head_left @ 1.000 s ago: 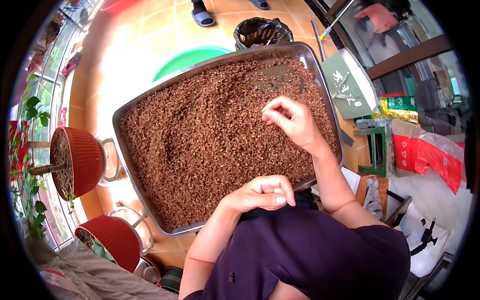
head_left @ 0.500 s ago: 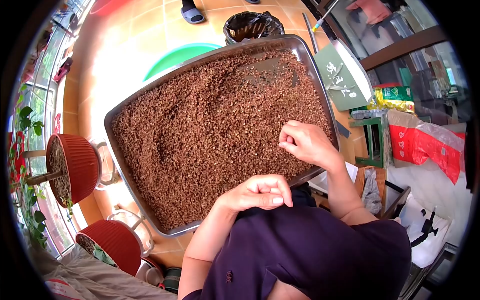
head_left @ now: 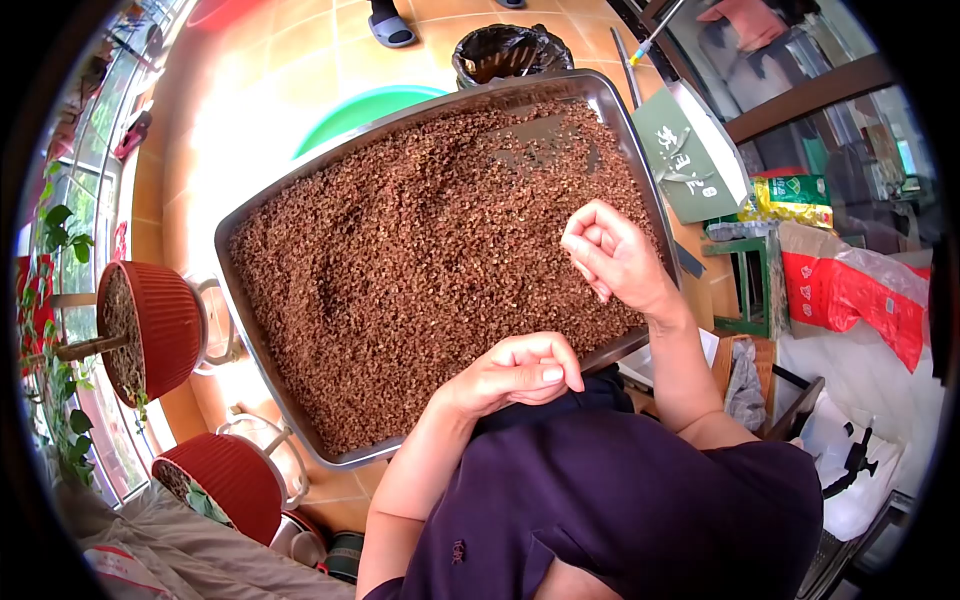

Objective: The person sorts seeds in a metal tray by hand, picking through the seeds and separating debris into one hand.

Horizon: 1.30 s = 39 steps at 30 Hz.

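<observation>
A large metal tray [head_left: 232,290] holds a thick layer of small reddish-brown husks or seeds [head_left: 420,260], thinner at the far right where its bottom shows. Over the right part of the tray is my right hand [head_left: 615,258], fingers curled with the thumb against them; whatever they hold, if anything, is too small to name. My left hand [head_left: 515,375] is closed near the tray's front edge, close to my dark shirt, fingers folded inward, their inside hidden.
Beyond the tray are a green basin [head_left: 365,108], a black-lined bin [head_left: 510,52] and a person's sandalled foot [head_left: 392,30]. Red-brown pots [head_left: 165,330] stand left. A green box [head_left: 680,150], a green stool [head_left: 765,285] and a red bag [head_left: 850,295] are right.
My right hand has shifted right and toward me since the earliest frame, then turned and risen slightly, its fingers more visible. The left hand is nearly still. The view has shifted a little.
</observation>
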Available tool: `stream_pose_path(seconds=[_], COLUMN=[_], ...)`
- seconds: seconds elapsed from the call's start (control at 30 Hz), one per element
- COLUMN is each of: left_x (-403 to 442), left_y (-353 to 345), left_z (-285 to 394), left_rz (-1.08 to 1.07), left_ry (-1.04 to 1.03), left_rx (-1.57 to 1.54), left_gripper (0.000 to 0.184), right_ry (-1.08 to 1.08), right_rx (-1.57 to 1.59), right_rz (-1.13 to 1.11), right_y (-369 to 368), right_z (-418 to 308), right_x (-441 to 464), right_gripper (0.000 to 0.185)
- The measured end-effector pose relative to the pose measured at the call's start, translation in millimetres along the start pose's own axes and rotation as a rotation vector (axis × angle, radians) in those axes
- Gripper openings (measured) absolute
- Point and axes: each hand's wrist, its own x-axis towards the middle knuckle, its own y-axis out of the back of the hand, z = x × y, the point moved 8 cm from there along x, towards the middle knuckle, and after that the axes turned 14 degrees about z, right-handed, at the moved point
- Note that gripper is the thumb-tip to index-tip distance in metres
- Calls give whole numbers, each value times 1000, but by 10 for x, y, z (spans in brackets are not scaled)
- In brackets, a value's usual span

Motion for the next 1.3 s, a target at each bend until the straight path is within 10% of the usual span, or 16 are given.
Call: stream_pose_path(seconds=[0.17,0.33,0.53,0.7,0.9,1.3], left_x=[15,27,133,138,130,109], left_y=[1,37,217,224,263,225], left_z=[4,-28,-44,8,14,-9], left_rz=[20,33,257,419,344,290], left_ry=[6,-1,28,61,-2,25], left_rx=[-6,-2,-84,-155,-83,-103], left_gripper=[25,30,75,63,47,41], right_ry=[452,119,216,397,402,512], right_rx=[-342,-42,-6,-317,-568,-664], right_rz=[61,157,167,-209,232,121], right_y=[34,246,120,-316,78,-50], right_z=[-179,42,-180,-438,-229,32], right_x=[26,80,-84,-290,68,79], right_gripper=[9,7,9,10,7,11])
